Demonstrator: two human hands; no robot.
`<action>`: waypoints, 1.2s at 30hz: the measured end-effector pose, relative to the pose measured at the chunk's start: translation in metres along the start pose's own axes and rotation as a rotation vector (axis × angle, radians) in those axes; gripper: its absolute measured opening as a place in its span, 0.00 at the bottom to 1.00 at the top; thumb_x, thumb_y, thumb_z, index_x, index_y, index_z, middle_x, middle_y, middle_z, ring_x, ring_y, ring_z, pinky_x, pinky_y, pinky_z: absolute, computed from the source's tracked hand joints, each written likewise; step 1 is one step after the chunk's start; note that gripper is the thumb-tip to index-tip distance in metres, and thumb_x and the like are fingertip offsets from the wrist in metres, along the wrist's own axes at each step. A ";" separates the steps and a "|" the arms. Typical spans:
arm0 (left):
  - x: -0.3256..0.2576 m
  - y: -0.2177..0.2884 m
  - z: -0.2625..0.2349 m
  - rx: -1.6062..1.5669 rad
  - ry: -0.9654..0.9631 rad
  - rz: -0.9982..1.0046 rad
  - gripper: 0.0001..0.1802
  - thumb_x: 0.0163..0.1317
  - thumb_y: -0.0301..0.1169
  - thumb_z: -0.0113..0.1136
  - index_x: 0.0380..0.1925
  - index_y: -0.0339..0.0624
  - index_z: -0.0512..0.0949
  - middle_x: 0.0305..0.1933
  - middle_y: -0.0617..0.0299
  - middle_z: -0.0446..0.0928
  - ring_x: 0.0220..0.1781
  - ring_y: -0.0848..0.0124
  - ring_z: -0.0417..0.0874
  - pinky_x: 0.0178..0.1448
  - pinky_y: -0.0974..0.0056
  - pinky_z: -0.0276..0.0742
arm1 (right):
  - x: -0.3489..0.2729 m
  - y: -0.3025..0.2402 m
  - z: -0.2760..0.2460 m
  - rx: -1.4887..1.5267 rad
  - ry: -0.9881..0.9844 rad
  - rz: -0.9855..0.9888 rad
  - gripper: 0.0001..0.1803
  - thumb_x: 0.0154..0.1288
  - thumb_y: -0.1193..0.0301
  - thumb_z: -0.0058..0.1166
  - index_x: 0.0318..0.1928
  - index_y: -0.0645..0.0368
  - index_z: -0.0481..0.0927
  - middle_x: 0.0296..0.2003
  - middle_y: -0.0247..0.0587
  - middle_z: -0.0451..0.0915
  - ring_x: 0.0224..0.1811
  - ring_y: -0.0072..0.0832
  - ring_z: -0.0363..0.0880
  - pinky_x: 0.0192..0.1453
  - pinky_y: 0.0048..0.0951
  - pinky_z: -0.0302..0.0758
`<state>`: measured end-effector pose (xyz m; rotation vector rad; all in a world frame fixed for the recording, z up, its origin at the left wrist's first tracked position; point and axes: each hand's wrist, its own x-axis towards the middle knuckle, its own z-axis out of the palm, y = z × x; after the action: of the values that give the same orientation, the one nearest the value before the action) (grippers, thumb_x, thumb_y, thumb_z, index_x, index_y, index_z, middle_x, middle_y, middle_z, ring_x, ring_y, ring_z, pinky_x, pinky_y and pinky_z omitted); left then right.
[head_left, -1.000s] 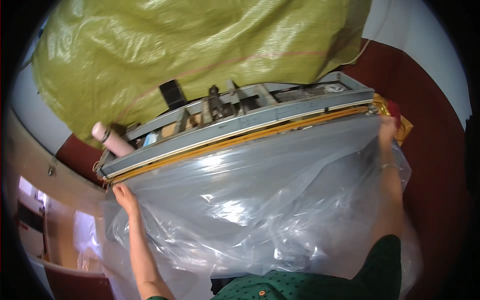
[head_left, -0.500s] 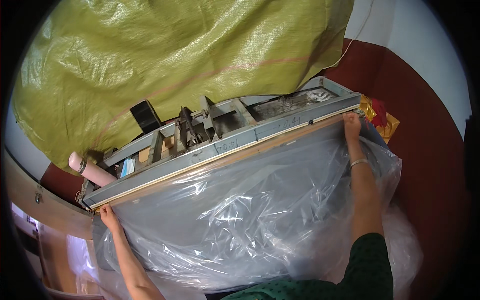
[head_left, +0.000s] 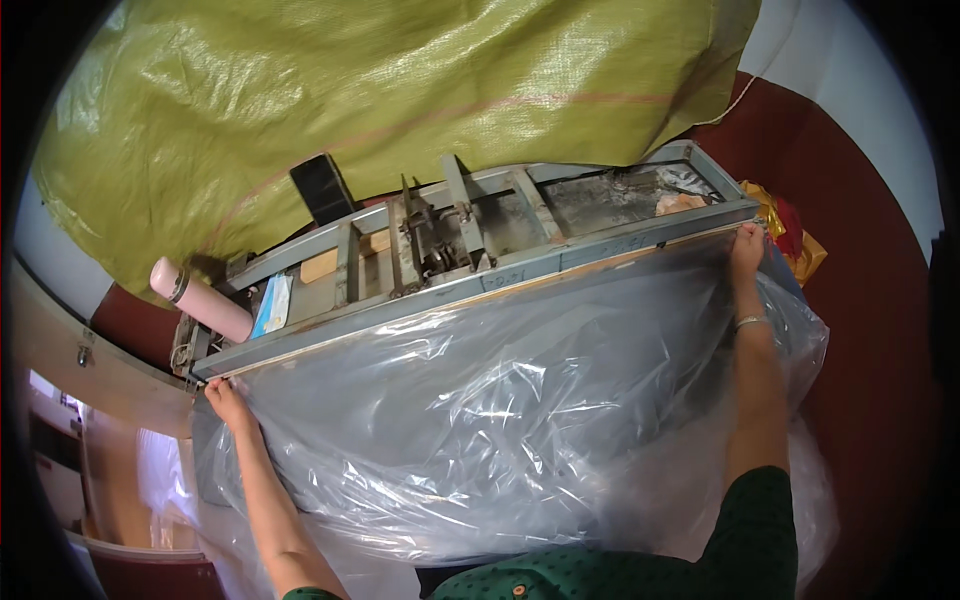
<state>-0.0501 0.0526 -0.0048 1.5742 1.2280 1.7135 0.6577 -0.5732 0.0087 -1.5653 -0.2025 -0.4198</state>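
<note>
Along the near rail of the gray metal frame (head_left: 590,253), a clear plastic sheet (head_left: 490,410) reaches from end to end, its upper edge drawn up close to the rail. At the left end, the left hand (head_left: 229,403) has its fingers closed, seemingly pinching the sheet's corner; at the right end, the right hand (head_left: 746,252) is curled tight, apparently on the opposite corner. Judging from this, the upper edge is lined up and fairly taut, while the lower part is not yet smoothed: it hangs in loose, shiny folds toward the green shirt (head_left: 620,572). Whether anything fastens the edge cannot be told. A pink bottle (head_left: 205,302) leans in the frame's left end, and a black phone (head_left: 322,188) rests by the far rail.
</note>
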 end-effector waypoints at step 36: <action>-0.268 0.156 -0.202 0.754 -1.474 0.255 0.37 0.52 0.39 0.61 0.62 0.44 0.58 0.67 0.47 0.52 0.69 0.50 0.49 0.67 0.52 0.52 | -0.103 -0.103 -0.097 -0.947 -0.663 -0.315 0.12 0.47 0.71 0.60 0.18 0.63 0.72 0.15 0.43 0.71 0.20 0.32 0.71 0.26 0.31 0.67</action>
<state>-0.1579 -0.3012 0.0116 2.6143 0.7893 -0.2213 0.5109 -0.6511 0.0636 -2.5942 -0.8624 -0.2196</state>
